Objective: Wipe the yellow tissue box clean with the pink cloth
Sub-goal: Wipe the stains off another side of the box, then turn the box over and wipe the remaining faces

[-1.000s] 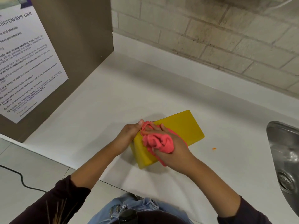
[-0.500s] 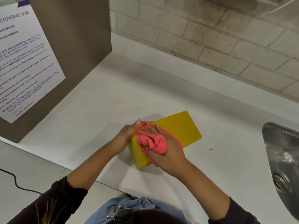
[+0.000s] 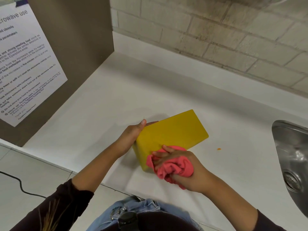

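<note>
The yellow tissue box [image 3: 173,132] is seen lying on the white bench [image 3: 100,100] near the middle of the view, its long axis running from 8 o'clock to 2 o'clock. Its 9 o'clock end is clasped by the left hand [image 3: 130,139], thumb laid over the top edge. The pink cloth [image 3: 173,167] is bunched in the curled right hand [image 3: 181,169] and pressed against the box's near side, at 6 o'clock. A steel sink [image 3: 291,155] is seen at 3 o'clock, well apart.

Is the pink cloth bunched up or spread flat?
Bunched: the pink cloth sits crumpled in the right hand against the yellow tissue box.
</note>
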Motion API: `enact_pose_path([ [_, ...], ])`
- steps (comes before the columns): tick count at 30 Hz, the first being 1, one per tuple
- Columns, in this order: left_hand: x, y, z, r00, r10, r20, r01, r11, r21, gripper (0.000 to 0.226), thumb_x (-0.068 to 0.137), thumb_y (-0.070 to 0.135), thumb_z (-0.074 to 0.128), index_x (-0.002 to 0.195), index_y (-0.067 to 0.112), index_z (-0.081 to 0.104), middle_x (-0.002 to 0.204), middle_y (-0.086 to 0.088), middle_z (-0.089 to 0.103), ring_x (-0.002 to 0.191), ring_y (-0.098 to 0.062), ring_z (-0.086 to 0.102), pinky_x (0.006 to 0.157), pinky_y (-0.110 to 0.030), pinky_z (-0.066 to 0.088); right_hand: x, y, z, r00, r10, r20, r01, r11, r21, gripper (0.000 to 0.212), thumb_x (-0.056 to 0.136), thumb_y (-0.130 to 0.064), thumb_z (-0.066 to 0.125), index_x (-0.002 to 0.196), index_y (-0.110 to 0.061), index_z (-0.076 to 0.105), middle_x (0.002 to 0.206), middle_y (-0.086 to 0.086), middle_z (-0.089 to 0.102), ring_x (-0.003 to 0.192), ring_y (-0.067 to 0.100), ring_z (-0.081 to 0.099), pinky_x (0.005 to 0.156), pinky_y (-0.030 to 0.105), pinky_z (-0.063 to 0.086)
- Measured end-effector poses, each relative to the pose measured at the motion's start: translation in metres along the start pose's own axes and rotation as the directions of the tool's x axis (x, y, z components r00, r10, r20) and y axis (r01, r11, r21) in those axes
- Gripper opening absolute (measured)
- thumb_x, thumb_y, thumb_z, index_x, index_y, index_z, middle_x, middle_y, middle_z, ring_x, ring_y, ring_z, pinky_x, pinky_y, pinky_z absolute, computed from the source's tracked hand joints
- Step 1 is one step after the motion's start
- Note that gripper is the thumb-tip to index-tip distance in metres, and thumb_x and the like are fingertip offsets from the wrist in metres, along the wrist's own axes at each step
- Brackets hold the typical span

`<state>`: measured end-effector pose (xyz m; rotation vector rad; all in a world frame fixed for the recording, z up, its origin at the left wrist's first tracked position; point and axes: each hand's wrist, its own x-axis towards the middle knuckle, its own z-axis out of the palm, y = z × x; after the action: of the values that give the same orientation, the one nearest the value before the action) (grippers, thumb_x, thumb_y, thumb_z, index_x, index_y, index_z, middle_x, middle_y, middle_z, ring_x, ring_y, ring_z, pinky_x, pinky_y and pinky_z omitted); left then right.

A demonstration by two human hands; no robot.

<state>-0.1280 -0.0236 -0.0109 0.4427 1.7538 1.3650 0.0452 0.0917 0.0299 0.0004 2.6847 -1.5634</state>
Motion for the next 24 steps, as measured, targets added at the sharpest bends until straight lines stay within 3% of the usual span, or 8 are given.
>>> enact_pose_path([
  [3, 0.003, 0.000, 0.001, 0.999, -0.031, -0.040, 0.031, 0.999, 0.005, 0.041, 0.094, 0.048, 0.031, 0.104, 0.030, 0.066, 0.100, -0.007, 0.067, 0.098, -0.021, 0.060, 0.084, -0.028, 0.042, -0.019, 0.003, -0.007, 0.990, 0.143, 0.020, -0.144, 0.975, 0.170, 0.031, 0.062, -0.012, 0.057, 0.088, -0.017, 0.074, 0.105, -0.010, 0.072, 0.116, 0.001, 0.055, 0.104, 0.016, 0.033],
  [5, 0.004, 0.000, 0.001, 0.998, -0.054, -0.033, 0.054, 0.998, 0.014, 0.044, 0.094, 0.048, 0.032, 0.115, 0.024, 0.062, 0.113, -0.012, 0.064, 0.107, -0.025, 0.058, 0.093, -0.032, 0.042, -0.031, 0.008, -0.012, 0.961, 0.251, -0.116, -0.194, 0.912, 0.362, 0.030, 0.062, 0.001, 0.052, 0.069, -0.016, 0.075, 0.067, 0.004, 0.072, 0.073, 0.023, 0.069, 0.075, 0.033, 0.053],
  [6, 0.004, 0.000, 0.000, 0.998, -0.055, -0.008, 0.055, 0.998, 0.015, 0.047, 0.093, 0.048, 0.032, 0.120, 0.023, 0.060, 0.119, -0.012, 0.063, 0.111, -0.025, 0.057, 0.099, -0.036, 0.041, -0.036, 0.011, -0.013, 0.906, 0.335, -0.259, -0.180, 0.858, 0.480, 0.031, 0.064, 0.005, 0.051, 0.062, -0.017, 0.073, 0.059, 0.005, 0.067, 0.063, 0.026, 0.065, 0.067, 0.037, 0.050],
  [9, 0.004, -0.001, -0.002, 0.997, -0.056, 0.052, 0.055, 0.998, 0.009, 0.050, 0.093, 0.048, 0.031, 0.128, 0.021, 0.055, 0.129, -0.012, 0.059, 0.120, -0.027, 0.053, 0.111, -0.045, 0.034, -0.043, 0.027, -0.023, 0.588, 0.564, -0.579, 0.138, 0.636, 0.759, 0.046, 0.085, 0.002, 0.042, 0.057, -0.020, 0.073, 0.061, -0.005, 0.069, 0.062, 0.009, 0.065, 0.066, 0.025, 0.052],
  [13, 0.006, -0.003, -0.003, 0.998, -0.055, 0.044, 0.055, 0.998, 0.021, 0.048, 0.094, 0.047, 0.028, 0.128, 0.026, 0.054, 0.130, -0.012, 0.058, 0.121, -0.028, 0.052, 0.112, -0.047, 0.031, -0.024, 0.029, -0.044, 0.445, 0.474, -0.760, 0.499, 0.574, 0.650, 0.036, 0.086, -0.012, 0.042, 0.075, -0.026, 0.074, 0.080, -0.009, 0.072, 0.083, 0.006, 0.066, 0.078, 0.017, 0.051],
  [19, 0.007, -0.005, 0.001, 0.999, -0.038, 0.025, 0.038, 0.999, -0.004, 0.047, 0.095, 0.044, 0.026, 0.129, 0.026, 0.053, 0.133, -0.012, 0.056, 0.124, -0.029, 0.050, 0.113, -0.049, 0.030, -0.004, 0.028, -0.009, 0.534, 0.484, -0.693, 0.246, 0.696, 0.675, 0.022, 0.083, -0.014, 0.056, 0.077, -0.024, 0.075, 0.077, -0.008, 0.075, 0.076, 0.005, 0.068, 0.065, 0.019, 0.054],
  [21, 0.007, -0.006, 0.002, 0.999, -0.027, 0.024, 0.027, 1.000, -0.013, 0.046, 0.095, 0.045, 0.026, 0.128, 0.028, 0.053, 0.133, -0.011, 0.057, 0.123, -0.028, 0.051, 0.112, -0.047, 0.032, -0.006, 0.017, 0.011, 0.630, 0.475, -0.615, 0.166, 0.690, 0.704, 0.009, 0.071, -0.024, 0.065, 0.077, -0.022, 0.072, 0.067, -0.005, 0.073, 0.062, 0.007, 0.068, 0.051, 0.021, 0.052],
  [24, 0.003, -0.008, 0.001, 0.995, 0.038, 0.093, -0.033, 0.998, -0.058, 0.043, 0.088, 0.051, 0.032, 0.116, 0.036, 0.062, 0.124, -0.004, 0.065, 0.118, -0.022, 0.058, 0.106, -0.040, 0.040, -0.012, -0.004, 0.039, 0.804, 0.397, -0.442, 0.083, 0.662, 0.745, 0.023, 0.071, -0.017, 0.065, 0.083, -0.035, 0.074, 0.076, -0.014, 0.074, 0.071, -0.002, 0.067, 0.056, 0.017, 0.054],
])
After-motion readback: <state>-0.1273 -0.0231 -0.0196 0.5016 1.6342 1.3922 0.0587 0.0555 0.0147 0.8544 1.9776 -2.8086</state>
